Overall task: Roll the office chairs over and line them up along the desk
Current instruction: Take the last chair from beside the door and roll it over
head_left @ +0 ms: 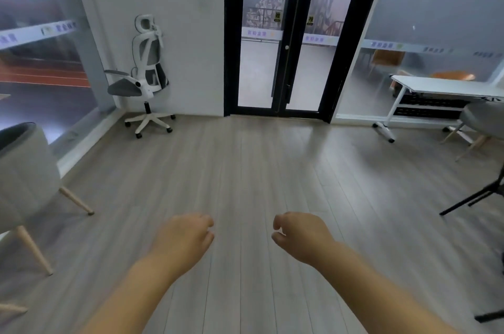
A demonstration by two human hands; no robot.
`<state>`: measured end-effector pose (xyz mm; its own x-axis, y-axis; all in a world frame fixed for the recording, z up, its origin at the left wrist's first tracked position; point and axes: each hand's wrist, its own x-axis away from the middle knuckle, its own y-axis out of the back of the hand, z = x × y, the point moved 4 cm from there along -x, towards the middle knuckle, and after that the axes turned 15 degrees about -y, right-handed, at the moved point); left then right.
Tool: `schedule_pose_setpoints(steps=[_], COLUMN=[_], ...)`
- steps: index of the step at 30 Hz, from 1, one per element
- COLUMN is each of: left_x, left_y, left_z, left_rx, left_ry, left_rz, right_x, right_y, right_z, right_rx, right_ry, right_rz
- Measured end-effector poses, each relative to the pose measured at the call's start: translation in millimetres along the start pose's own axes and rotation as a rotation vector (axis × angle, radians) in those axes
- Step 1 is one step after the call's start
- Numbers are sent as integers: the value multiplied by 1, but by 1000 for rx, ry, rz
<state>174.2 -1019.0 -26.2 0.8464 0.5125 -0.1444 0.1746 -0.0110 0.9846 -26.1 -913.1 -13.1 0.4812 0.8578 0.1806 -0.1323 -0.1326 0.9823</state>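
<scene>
A white office chair [146, 80] with a grey seat, mesh back and headrest stands on castors against the far wall, in the left corner. A white desk [447, 88] on a white wheeled frame stands at the far right by the frosted glass wall. My left hand [182, 238] and my right hand [300, 235] hang over the floor in the foreground, far from the chair and the desk. The fingers of both hands are loosely curled and hold nothing.
A grey tub chair [24, 175] on wooden legs stands close at the left. Another grey chair [482, 118] on wooden legs sits at the desk's right end. Black stand legs [474, 197] reach in from the right edge. Black-framed glass doors [283, 41] are straight ahead across the grey plank floor [259, 164].
</scene>
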Motion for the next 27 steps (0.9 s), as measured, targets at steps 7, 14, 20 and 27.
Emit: schedule_pose_setpoints(steps=[7,14,20,27], left_x=[-120,-262,-402,-532], left_y=[-19,-34,-29,-42], left_z=[75,177,264,328], left_rx=[-2,18,66,42], left_ry=[126,209,212,191], left_rz=[69,70,28,48], right_x=[-164,-344,-490,-641], right_y=[30,62,113,131], right_z=[7,32,49,37], right_rx=[16,31,29,-14], right_ry=[99,153,154,148], right_rz=[34,9,-34,-29])
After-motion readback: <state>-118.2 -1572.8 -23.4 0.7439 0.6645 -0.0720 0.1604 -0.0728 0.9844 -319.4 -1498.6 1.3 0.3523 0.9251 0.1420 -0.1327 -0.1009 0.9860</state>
